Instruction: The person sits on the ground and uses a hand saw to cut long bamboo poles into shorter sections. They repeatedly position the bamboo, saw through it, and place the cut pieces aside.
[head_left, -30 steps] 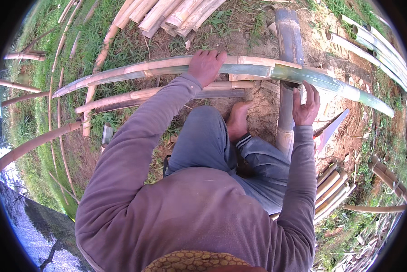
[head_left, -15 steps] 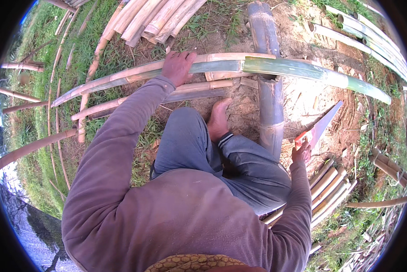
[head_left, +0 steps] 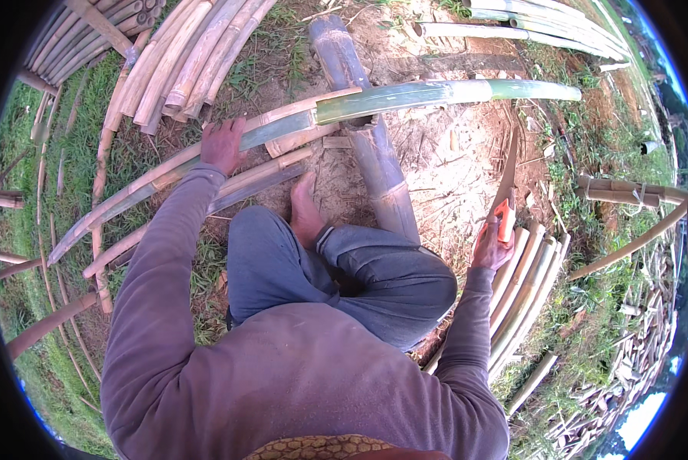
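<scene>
Bare soil around thick log. Right of it, grips saw in right hand, partly hiding handle; left of it, rests left hand over bamboo pole crossing log, cannot tell if closed.

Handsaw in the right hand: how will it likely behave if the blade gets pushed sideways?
The handsaw is probably light for its length, since its blade looks thin. The blade may flex sideways if pushed, as it tapers away from the orange handle. The handle seems unlikely to slip, with the right hand closed around it.
</scene>
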The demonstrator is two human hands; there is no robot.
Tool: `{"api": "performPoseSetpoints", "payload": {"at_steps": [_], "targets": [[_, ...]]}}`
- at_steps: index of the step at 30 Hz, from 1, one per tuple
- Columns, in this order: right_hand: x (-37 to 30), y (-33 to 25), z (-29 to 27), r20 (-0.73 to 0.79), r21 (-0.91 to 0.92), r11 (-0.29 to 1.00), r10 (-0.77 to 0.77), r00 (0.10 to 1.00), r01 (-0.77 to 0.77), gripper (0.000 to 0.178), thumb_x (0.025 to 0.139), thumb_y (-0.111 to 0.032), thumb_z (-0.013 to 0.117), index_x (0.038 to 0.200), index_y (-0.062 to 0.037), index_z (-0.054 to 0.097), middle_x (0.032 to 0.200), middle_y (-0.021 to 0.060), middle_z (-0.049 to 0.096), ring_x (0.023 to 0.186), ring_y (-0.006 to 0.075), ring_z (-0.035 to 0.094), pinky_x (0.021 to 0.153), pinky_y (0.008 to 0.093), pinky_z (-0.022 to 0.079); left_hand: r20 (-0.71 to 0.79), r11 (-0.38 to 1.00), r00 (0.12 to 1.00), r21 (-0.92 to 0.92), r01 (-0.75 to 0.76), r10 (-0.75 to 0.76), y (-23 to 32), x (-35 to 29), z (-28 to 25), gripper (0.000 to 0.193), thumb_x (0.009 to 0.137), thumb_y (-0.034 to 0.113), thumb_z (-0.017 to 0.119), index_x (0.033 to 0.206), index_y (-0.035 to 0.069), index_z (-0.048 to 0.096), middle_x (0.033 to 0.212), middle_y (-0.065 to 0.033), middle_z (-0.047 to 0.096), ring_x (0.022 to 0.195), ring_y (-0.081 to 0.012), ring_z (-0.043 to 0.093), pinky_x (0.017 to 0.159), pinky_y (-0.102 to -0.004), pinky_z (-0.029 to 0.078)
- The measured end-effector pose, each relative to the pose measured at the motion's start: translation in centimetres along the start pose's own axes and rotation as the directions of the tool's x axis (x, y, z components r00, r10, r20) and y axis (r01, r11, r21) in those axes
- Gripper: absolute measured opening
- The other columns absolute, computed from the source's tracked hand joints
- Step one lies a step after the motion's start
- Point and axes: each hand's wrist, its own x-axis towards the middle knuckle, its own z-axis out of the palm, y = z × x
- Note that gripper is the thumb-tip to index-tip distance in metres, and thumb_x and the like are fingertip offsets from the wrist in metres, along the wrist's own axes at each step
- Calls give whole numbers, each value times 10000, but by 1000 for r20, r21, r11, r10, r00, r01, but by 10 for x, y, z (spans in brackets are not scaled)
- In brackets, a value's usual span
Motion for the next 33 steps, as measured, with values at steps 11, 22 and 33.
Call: {"api": "performPoseSetpoints", "payload": {"at_steps": [11, 22, 33], "targets": [[-249, -80, -31, 364, 246, 931, -346, 865, 269, 545, 1017, -205, 744, 1403, 93, 500, 1270, 208, 657, 1078, 308, 729, 964, 413, 651, -42, 999, 999, -34, -35, 34, -7, 2, 5, 697, 803, 311, 897, 1345, 177, 480, 1242, -121, 668, 1189, -326, 687, 1091, -573, 407], [-279, -62, -13, 475, 157, 950, -312, 823, 270, 529, 1012, -204, 740, 1411, 105, 583, 1291, 220, 719, 1132, 281, 740, 978, 384, 591, -27, 994, 999, -104, -25, 23, 0, 3, 3, 612, 831, 207, 829, 1348, 161, 505, 1234, -112, 681, 1177, -320, 687, 1077, -565, 396], [-276, -59, 2, 534, 159, 969, -246, 809, 189, 441, 1017, -53, 703, 1418, 89, 587, 1297, 183, 708, 1168, 229, 705, 989, 359, 605, -97, 996, 994, -61, -65, 59, -4, 4, 16, 584, 854, 254, 860, 1303, 159, 499, 1166, -109, 686, 1096, -302, 728, 999, -546, 418]]}}
